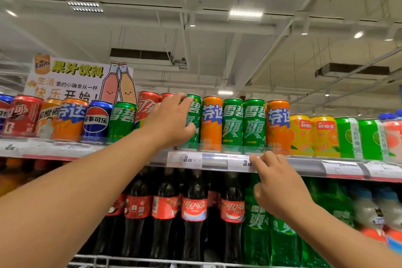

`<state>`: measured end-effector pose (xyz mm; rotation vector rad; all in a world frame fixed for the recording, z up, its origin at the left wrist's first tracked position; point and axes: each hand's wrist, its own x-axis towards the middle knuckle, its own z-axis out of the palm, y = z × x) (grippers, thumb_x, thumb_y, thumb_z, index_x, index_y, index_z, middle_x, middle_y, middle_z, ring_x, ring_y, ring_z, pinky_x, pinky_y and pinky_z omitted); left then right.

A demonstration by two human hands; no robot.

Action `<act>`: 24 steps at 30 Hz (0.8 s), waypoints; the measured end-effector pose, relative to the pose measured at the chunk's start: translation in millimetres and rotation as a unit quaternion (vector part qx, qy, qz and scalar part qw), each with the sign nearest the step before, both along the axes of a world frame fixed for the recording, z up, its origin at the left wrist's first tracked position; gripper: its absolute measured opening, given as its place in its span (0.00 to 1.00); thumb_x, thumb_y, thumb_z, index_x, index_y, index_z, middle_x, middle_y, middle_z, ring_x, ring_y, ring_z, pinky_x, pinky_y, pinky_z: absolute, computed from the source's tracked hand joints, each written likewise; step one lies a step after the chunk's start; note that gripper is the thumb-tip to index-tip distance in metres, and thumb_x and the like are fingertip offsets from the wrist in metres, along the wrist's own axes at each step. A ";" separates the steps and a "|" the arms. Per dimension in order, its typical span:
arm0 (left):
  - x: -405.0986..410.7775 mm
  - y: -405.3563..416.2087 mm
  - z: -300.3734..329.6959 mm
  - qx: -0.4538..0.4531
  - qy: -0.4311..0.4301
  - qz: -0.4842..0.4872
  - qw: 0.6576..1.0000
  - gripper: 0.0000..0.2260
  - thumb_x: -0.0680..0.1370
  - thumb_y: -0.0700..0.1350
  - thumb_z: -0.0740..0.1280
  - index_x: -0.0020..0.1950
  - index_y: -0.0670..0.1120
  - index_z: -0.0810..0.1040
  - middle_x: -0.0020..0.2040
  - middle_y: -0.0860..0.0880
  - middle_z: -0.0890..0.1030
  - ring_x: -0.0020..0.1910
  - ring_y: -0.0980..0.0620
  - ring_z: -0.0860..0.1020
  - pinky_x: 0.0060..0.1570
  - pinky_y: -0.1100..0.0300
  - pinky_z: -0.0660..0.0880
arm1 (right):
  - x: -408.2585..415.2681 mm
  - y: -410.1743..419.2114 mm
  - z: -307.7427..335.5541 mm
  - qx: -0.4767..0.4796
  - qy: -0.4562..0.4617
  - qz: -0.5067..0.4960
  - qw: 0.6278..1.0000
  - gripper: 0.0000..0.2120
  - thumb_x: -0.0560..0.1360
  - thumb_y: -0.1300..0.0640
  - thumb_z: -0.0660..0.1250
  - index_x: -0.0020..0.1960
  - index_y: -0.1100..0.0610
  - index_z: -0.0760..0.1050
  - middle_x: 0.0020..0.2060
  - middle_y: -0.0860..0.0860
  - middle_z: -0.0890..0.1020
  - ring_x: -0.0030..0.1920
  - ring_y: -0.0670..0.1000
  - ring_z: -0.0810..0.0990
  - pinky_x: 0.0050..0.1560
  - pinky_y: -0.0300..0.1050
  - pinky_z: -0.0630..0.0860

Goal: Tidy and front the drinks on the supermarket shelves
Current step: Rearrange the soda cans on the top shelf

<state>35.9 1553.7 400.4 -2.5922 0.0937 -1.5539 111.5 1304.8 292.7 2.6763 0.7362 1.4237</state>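
A row of drink cans stands on the top shelf (pixel 304 166). My left hand (pixel 171 122) is wrapped around a tall green Sprite can (pixel 194 115) at the shelf front, fingers over its top and left side. To its right stand an orange Fanta can (pixel 211 124), two more green Sprite cans (pixel 243 124) and another orange Fanta can (pixel 277 126). My right hand (pixel 276 183) is below the shelf edge, fingertips touching the price strip (pixel 241 162), holding nothing. A red Coca-Cola can (pixel 145 106) stands partly behind my left hand.
Further left are a green Sprite can (pixel 121 122), a blue Pepsi can (pixel 96 121), orange and red cans. Yellow orange-juice cans (pixel 313 135) and green cans (pixel 359 137) stand at the right. Cola bottles (pixel 193 213) and green Sprite bottles (pixel 258 220) fill the shelf below. A juice sign (pixel 71 78) rises behind.
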 end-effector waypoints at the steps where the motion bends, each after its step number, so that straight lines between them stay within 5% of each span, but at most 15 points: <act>1: 4.0 -4.5 8.5 -0.001 -0.001 0.001 1.000 0.33 0.75 0.54 0.63 0.77 0.47 0.57 0.75 0.47 0.61 0.73 0.47 0.60 0.70 0.45 0.61 | -0.4 0.0 -0.3 -0.003 -0.002 0.000 1.000 0.27 0.71 0.54 0.60 0.70 0.53 0.65 0.55 0.49 0.70 0.53 0.52 0.66 0.56 0.43 0.68; 16: 55.3 -38.5 36.1 0.065 0.019 0.058 0.996 0.37 0.73 0.64 0.60 0.78 0.48 0.55 0.77 0.47 0.59 0.76 0.47 0.55 0.73 0.42 0.55 | 1.2 -3.3 -3.2 -0.001 -0.037 0.035 0.999 0.28 0.70 0.57 0.61 0.70 0.57 0.66 0.56 0.53 0.72 0.55 0.56 0.68 0.58 0.47 0.69; 21: 53.4 -47.3 42.4 0.035 -0.016 0.033 0.999 0.32 0.68 0.66 0.68 0.65 0.50 0.66 0.63 0.48 0.72 0.67 0.46 0.67 0.69 0.41 0.60 | 6.1 -3.7 -4.5 0.012 -0.045 0.048 0.998 0.28 0.69 0.57 0.62 0.70 0.57 0.66 0.57 0.52 0.72 0.55 0.55 0.68 0.58 0.47 0.70; 24: 45.1 -50.6 43.2 0.035 -0.040 0.000 0.999 0.29 0.68 0.66 0.69 0.58 0.52 0.63 0.52 0.50 0.73 0.56 0.47 0.71 0.65 0.44 0.62 | 5.8 -5.7 -4.1 0.007 -0.032 0.047 0.998 0.27 0.70 0.55 0.60 0.70 0.54 0.64 0.56 0.51 0.71 0.54 0.54 0.67 0.57 0.45 0.68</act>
